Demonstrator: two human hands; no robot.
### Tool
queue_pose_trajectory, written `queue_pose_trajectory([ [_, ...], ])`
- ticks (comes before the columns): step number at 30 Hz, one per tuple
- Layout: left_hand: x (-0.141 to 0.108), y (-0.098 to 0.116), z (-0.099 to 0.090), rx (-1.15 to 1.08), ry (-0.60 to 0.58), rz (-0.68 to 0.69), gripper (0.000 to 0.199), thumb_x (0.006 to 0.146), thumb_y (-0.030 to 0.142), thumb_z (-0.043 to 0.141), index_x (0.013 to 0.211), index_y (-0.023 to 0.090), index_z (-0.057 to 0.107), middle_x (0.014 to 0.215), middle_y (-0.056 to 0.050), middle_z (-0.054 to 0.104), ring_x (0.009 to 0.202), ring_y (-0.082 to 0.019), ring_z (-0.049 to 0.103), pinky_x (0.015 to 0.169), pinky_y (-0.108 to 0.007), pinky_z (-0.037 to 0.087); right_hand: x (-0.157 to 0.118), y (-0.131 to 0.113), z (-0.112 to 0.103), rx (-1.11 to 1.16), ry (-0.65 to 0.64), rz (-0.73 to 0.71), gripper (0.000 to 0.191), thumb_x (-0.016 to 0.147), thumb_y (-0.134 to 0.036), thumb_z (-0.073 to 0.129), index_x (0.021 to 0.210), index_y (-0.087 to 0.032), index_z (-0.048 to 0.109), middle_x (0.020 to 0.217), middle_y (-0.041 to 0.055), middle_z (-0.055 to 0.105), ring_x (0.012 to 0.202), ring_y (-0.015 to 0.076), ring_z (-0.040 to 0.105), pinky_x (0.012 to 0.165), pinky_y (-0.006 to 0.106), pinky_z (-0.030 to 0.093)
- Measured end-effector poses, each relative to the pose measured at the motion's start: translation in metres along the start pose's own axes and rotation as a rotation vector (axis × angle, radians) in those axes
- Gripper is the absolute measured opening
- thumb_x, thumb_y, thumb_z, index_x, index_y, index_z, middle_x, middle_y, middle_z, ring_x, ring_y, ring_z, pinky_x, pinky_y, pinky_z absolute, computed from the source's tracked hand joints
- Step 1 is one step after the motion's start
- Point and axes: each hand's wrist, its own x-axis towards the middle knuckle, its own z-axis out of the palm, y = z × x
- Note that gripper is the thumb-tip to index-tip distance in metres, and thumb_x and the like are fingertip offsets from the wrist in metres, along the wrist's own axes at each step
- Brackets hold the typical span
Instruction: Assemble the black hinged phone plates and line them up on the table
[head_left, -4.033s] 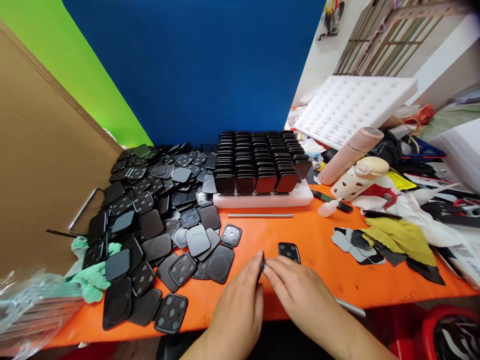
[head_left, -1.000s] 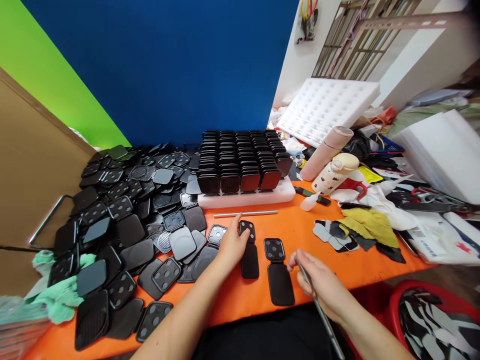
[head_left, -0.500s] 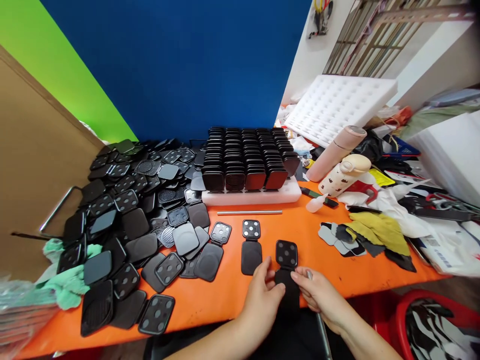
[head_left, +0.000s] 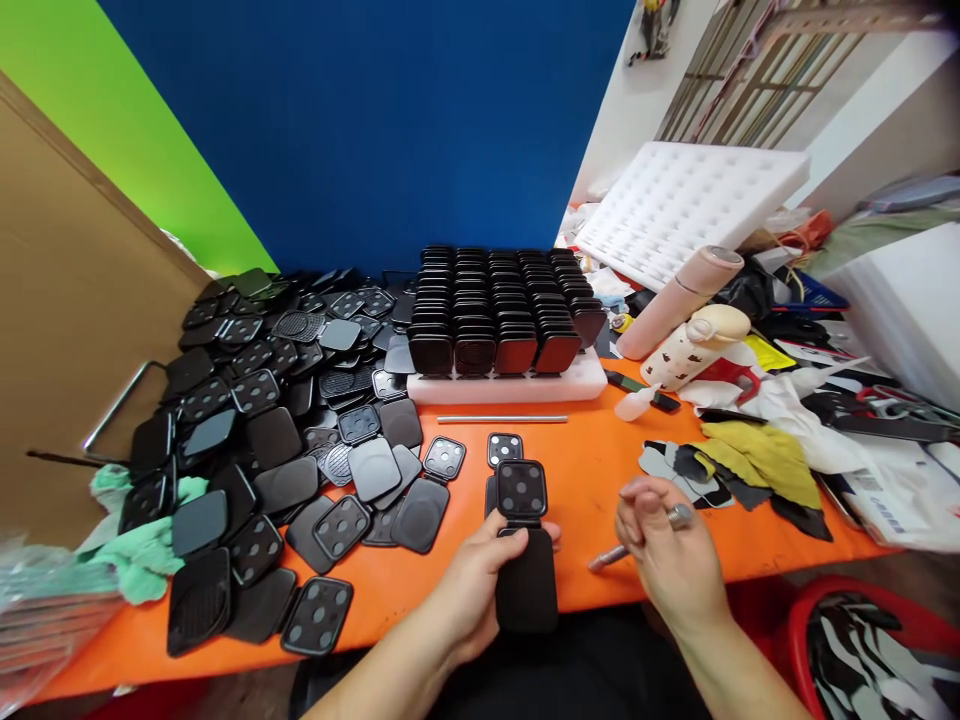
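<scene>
My left hand (head_left: 480, 575) grips an unfolded black hinged case (head_left: 526, 580), its thumb across the edge near the hinge. The upper square, with round grey dots, points away from me; the lower square is plain. To the right, my right hand (head_left: 667, 545) is curled around a slim metal rod (head_left: 609, 557), apart from the case. One rod end sticks out toward the table and the other shows by the knuckles. Behind the held case lies another opened case (head_left: 505, 449), partly hidden.
A large pile of black cases (head_left: 277, 430) covers the left side. Rows of cases (head_left: 495, 320) stand in a white foam block (head_left: 510, 388). Another rod (head_left: 502, 419) lies before it. Bottles (head_left: 694, 345), yellow cloth (head_left: 757, 465) and a red bin (head_left: 806, 620) are at right.
My left hand has moved the case left and up, over the one lying on the table. My right hand has let go of the case and moved right, keeping the rod.
</scene>
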Motion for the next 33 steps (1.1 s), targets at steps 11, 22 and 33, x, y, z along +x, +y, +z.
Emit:
queue_pose_trajectory([
  [11, -0.016, 0.008, -0.017, 0.550, -0.016, 0.218, 0.056, 0.076, 0.011, 0.048, 0.130, 0.023, 0.045, 0.130, -0.003, 0.053, 0.123, -0.021, 0.043, 0.106, -0.036, 0.026, -0.008, -0.014, 0.053, -0.869, -0.549, -0.102, 0.030, 0.095, -0.036, 0.031, 0.083, -0.023, 0.055, 0.079, 0.0023, 0.056, 0.074, 0.0177, 0.056, 0.067, 0.030, 0.042],
  [22, -0.026, 0.001, -0.024, 1.254, -0.034, 0.485, 0.068, 0.083, 0.004, 0.037, 0.144, 0.029, 0.017, 0.137, -0.006, 0.044, 0.122, -0.020, 0.044, 0.105, -0.039, 0.035, -0.012, -0.032, 0.056, -1.069, -0.720, -0.098, 0.017, 0.090, -0.037, 0.043, 0.087, -0.022, 0.051, 0.086, 0.0019, 0.061, 0.077, 0.0180, 0.058, 0.065, 0.027, 0.039],
  [33, -0.024, -0.013, -0.021, 0.933, 0.034, 0.480, 0.061, 0.086, 0.007, 0.038, 0.143, 0.024, 0.023, 0.142, -0.006, 0.040, 0.130, -0.023, 0.034, 0.110, -0.040, 0.022, -0.027, -0.013, 0.063, -1.249, -0.687, -0.200, 0.030, 0.095, -0.031, 0.030, 0.079, -0.021, 0.053, 0.077, 0.0030, 0.060, 0.068, 0.0173, 0.058, 0.059, 0.028, 0.036],
])
